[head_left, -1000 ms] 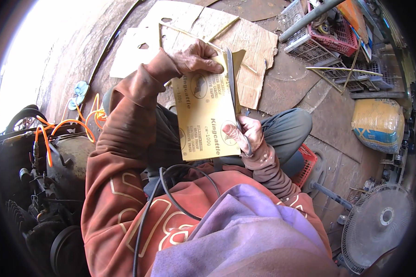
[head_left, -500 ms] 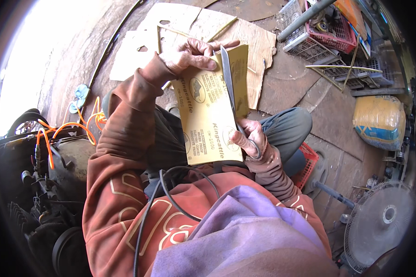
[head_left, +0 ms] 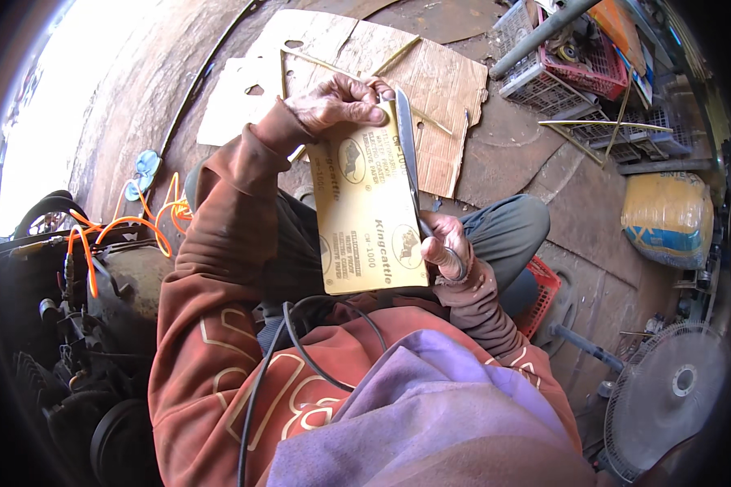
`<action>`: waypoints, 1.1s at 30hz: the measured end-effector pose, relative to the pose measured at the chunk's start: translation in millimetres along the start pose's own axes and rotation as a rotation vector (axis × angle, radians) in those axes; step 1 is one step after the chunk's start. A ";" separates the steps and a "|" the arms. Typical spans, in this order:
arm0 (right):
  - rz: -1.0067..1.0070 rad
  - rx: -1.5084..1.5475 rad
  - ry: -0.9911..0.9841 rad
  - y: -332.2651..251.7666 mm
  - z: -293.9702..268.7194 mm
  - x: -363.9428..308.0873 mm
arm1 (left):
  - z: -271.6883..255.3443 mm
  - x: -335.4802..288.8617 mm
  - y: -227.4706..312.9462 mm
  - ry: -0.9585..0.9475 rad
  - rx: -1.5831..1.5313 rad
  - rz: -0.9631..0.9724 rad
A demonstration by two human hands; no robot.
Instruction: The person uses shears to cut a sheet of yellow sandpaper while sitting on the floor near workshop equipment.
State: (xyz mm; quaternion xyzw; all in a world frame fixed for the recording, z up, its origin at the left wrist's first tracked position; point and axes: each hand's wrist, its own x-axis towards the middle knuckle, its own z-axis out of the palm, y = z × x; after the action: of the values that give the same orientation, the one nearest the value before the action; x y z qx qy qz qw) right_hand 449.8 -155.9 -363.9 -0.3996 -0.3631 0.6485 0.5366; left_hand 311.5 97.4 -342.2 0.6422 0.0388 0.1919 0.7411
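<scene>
A yellowish-backed sheet of sandpaper (head_left: 357, 207) with dark print is held upright over my lap. My left hand (head_left: 339, 105) pinches its top edge between thumb and curled fingers. Along the sheet's right edge runs a pair of scissors (head_left: 407, 144), their long metal blades pointing away from me. My right hand (head_left: 448, 245) is closed around the scissor handles, beside the sheet's lower right side. The blades lie nearly together, close to my left fingertips. Whether they are biting into the paper I cannot tell.
Flattened cardboard (head_left: 447, 73) with thin strips on it lies on the floor ahead. Crates (head_left: 544, 81) and a wrapped yellow bundle (head_left: 668, 219) stand at the right, a fan (head_left: 666, 398) at the lower right. Machinery (head_left: 73, 365) with an orange hose (head_left: 130, 217) is at the left.
The part of the sheet that showed to the right of the blades is no longer visible there. My left fingers, stretched out before, have curled in at the top edge.
</scene>
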 end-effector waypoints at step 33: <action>0.244 -0.047 0.221 -13.8 15.5 2.0 | 1.2 4.0 -18.0 0.021 0.077 -0.209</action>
State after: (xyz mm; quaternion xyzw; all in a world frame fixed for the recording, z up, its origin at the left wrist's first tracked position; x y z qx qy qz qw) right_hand 441.2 -152.3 -345.2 -0.5223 -0.2655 0.6522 0.4810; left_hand 319.8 95.8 -358.7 0.6606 0.1208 0.1186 0.7314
